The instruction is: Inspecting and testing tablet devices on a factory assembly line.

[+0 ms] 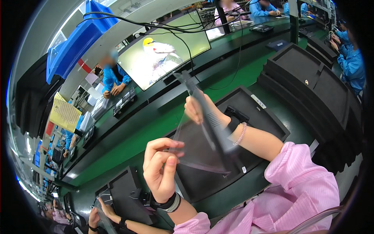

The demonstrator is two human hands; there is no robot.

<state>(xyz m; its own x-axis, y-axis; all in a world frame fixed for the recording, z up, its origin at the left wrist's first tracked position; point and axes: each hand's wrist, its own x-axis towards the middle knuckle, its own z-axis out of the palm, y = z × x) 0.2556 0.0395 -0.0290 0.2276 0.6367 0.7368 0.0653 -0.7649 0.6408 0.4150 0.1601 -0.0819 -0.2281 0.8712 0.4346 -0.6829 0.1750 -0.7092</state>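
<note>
Head view shows 2 hands holding a clear plastic film sheet [198, 144] up above the black monitor back [255, 113] lying on the green tabletop [233, 78]. Left hand [159, 167] pinches the sheet's near corner between thumb and fingers; right hand [198, 109] grips its far edge, fingers closed. Beyond the monitor back stands a lit screen [165, 54].

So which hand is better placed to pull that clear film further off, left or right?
Probably the left hand: its thumb and fingers pinch the near corner of the clear film. The right hand grips the film's far end with a long dark strip, above the black monitor back, so it looks better steadying.
</note>
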